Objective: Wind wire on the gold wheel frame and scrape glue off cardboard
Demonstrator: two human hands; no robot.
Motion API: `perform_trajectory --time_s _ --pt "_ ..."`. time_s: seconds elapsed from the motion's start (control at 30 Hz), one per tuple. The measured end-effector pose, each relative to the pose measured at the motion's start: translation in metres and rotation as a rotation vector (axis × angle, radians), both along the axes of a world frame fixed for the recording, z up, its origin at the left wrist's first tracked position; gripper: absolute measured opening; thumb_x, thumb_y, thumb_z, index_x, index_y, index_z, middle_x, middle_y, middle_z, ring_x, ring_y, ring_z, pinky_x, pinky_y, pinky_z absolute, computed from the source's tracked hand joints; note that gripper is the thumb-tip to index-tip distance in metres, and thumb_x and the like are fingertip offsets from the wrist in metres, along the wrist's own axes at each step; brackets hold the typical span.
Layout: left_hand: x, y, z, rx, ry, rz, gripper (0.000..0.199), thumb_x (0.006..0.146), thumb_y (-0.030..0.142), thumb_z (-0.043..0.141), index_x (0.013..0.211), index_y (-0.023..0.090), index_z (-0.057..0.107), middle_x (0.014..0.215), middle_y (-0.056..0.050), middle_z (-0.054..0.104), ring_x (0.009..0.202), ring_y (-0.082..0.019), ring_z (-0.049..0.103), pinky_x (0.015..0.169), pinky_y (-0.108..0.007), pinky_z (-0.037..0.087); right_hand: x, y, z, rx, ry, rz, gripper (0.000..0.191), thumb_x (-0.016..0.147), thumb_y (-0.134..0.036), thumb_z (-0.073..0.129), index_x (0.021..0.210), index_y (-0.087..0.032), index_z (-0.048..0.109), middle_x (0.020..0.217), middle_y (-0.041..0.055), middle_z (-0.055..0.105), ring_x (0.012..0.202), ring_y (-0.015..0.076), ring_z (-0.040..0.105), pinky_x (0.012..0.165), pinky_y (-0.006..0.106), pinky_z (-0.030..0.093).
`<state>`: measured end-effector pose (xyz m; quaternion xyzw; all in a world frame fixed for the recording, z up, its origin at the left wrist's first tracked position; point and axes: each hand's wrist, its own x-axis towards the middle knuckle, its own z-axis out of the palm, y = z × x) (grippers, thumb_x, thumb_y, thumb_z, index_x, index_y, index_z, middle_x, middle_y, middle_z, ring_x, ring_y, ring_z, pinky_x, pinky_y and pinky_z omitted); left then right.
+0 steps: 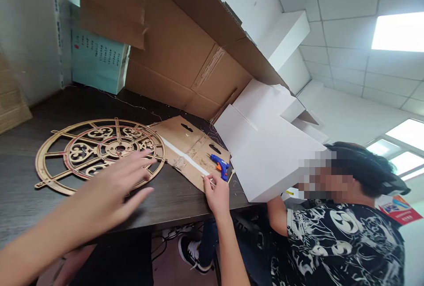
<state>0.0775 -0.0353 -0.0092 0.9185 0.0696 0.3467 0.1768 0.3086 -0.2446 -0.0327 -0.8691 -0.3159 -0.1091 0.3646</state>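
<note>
Spread left hand [121, 184] partly hides the wheel [112, 148]; right hand [219, 192] seemingly pinches a pale piece [212, 183].

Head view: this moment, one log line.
Left hand: open over wooden wheel; right hand: pinching pale piece by white strip; glue gun: on cardboard

A ceiling light [399, 32] glares, overexposed, upper right.

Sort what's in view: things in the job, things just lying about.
Seemingly in the job:
wheel, left hand over it
strip, right hand at its end
glue gun, probably; unheld

Seemingly just lying about:
book
white box
</note>
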Motion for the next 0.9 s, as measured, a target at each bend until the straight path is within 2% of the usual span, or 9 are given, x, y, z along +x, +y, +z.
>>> perform_trajectory --time_s 0.07,0.13,0.2,0.27,0.4,0.6,0.73,0.9 --pt "0.028 -0.029 0.006 -0.002 0.171 -0.12 0.042 0.094 0.051 0.044 0.118 0.026 0.069 0.149 -0.002 0.054 0.146 -0.026 0.04 0.126 -0.047 0.03 0.002 0.0 -0.002 -0.006 0.014 0.034 0.03 0.092 -0.042 0.056 0.08 -0.017 0.068 0.068 0.0036 0.065 0.066 0.0174 0.066 0.059 0.022 0.049" --pt "0.057 -0.053 0.004 -0.03 0.286 -0.177 0.055 0.093 0.048 0.05 0.137 0.018 0.059 0.154 -0.011 0.047 0.146 -0.029 0.04 0.124 -0.049 0.034 0.003 -0.001 -0.003 -0.001 0.017 0.045 0.03 0.092 -0.042 0.054 0.08 -0.018 0.068 0.069 0.0046 0.067 0.066 0.0179 0.067 0.059 0.022 0.049" --pt "0.079 -0.069 -0.002 -0.032 0.359 -0.187 0.062 0.093 0.046 0.051 0.144 0.012 0.052 0.155 -0.016 0.043 0.146 -0.031 0.039 0.124 -0.049 0.032 0.004 -0.001 -0.003 0.0 0.016 0.047 0.031 0.092 -0.043 0.053 0.078 -0.018 0.067 0.067 0.0044 0.067 0.062 0.0178 0.067 0.058 0.022 0.049" --pt "0.091 -0.076 -0.009 -0.048 0.399 -0.183 0.067 0.093 0.048 0.049 0.148 0.009 0.047 0.156 -0.017 0.04 0.148 -0.031 0.036 0.125 -0.049 0.03 0.005 -0.001 -0.003 -0.005 0.007 0.044 0.03 0.091 -0.043 0.054 0.076 -0.019 0.065 0.064 0.004 0.066 0.06 0.0178 0.067 0.057 0.022 0.048" --pt "0.092 -0.075 -0.015 -0.102 0.375 -0.199 0.072 0.09 0.052 0.052 0.149 0.011 0.046 0.156 -0.015 0.04 0.148 -0.031 0.034 0.125 -0.049 0.029 0.003 0.0 -0.003 -0.022 -0.015 0.037 0.027 0.092 -0.04 0.053 0.08 -0.019 0.065 0.07 0.0051 0.069 0.064 0.0178 0.069 0.058 0.022 0.048" --pt "0.089 -0.075 -0.014 -0.107 0.399 -0.207 0.073 0.089 0.051 0.052 0.15 0.01 0.044 0.158 -0.015 0.036 0.15 -0.031 0.03 0.126 -0.049 0.026 -0.001 0.002 -0.004 -0.053 -0.054 0.02 0.026 0.094 -0.037 0.051 0.081 -0.019 0.066 0.075 0.007 0.071 0.069 0.019 0.07 0.062 0.023 0.048" --pt "0.089 -0.075 -0.014 -0.098 0.416 -0.205 0.075 0.09 0.052 0.05 0.151 0.009 0.041 0.159 -0.015 0.035 0.151 -0.03 0.029 0.127 -0.047 0.024 -0.002 0.002 -0.003 -0.087 -0.087 0.018 0.026 0.094 -0.036 0.051 0.082 -0.019 0.067 0.072 0.0068 0.069 0.068 0.0195 0.067 0.062 0.024 0.046" --pt "0.089 -0.072 -0.016 -0.11 0.392 -0.214 0.075 0.087 0.052 0.054 0.15 0.012 0.045 0.158 -0.015 0.036 0.15 -0.03 0.031 0.125 -0.048 0.028 -0.001 0.004 0.0 -0.128 -0.122 0.03 0.027 0.095 -0.036 0.049 0.084 -0.019 0.067 0.069 0.0055 0.067 0.064 0.0186 0.064 0.061 0.023 0.044"
